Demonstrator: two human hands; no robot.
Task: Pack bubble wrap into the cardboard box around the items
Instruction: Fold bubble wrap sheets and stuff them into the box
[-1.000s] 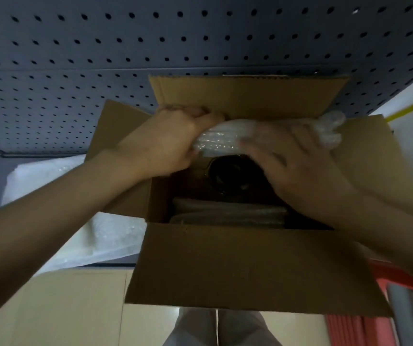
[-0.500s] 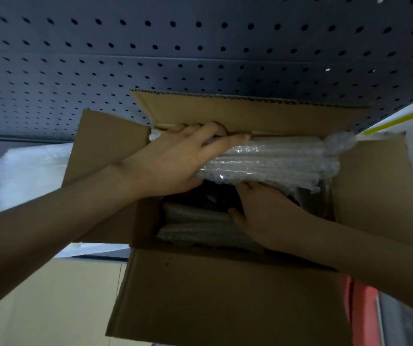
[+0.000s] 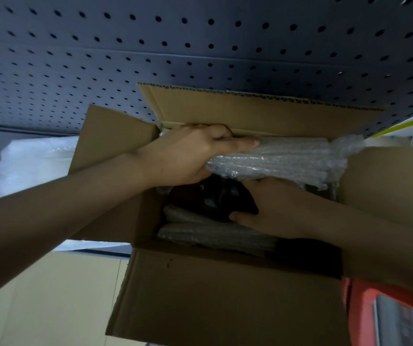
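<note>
The left hand's fingers lie straight and pressed together, flat on top of the wrap, with the thumb tucked under its left end, so the left hand clamps the roll from above and below. The right hand reaches under the roll; its fingers are hidden beneath it, so whether they are spread or curled cannot be told, and only the thumb shows, pointing toward 9 o'clock beside a dark item.

The roll lies across the box at its 12 o'clock side, against the rear flap, one frayed end sticking up at 2 o'clock. More wrap lies lower inside, at 6 o'clock of the dark item.

Behind the box stands a pegboard. At 9 o'clock lies a white sheet; at 5 o'clock, a red thing.
</note>
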